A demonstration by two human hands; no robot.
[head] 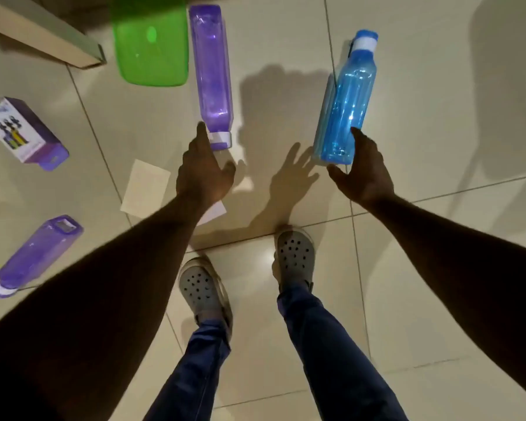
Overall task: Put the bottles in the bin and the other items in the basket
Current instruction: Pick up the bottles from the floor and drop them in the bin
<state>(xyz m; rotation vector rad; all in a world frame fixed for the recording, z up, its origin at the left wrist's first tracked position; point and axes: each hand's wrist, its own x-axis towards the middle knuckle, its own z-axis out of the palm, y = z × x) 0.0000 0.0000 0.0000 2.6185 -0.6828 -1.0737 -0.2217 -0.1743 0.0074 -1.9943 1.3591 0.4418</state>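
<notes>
Risk: both hands reach at once w/ fingers spread & nothing gripped yet, so the left hand (205,174) at the cap end of the purple bottle (212,71) could nudge it rolling into the green lid (151,41), while the right hand (365,174) may skid the blue bottle (345,98) off. Both bottles are translucent, white-banded caps, lying on the tile floor (438,268) towards its far edge; bin & basket not in view.

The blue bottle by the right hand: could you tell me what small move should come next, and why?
Probably close the right hand around the base of the blue bottle. The hand is open, with thumb and fingers either side of the base, and the bottle lies on the floor, not yet gripped. The left hand is likewise open at the purple bottle cap.
</notes>
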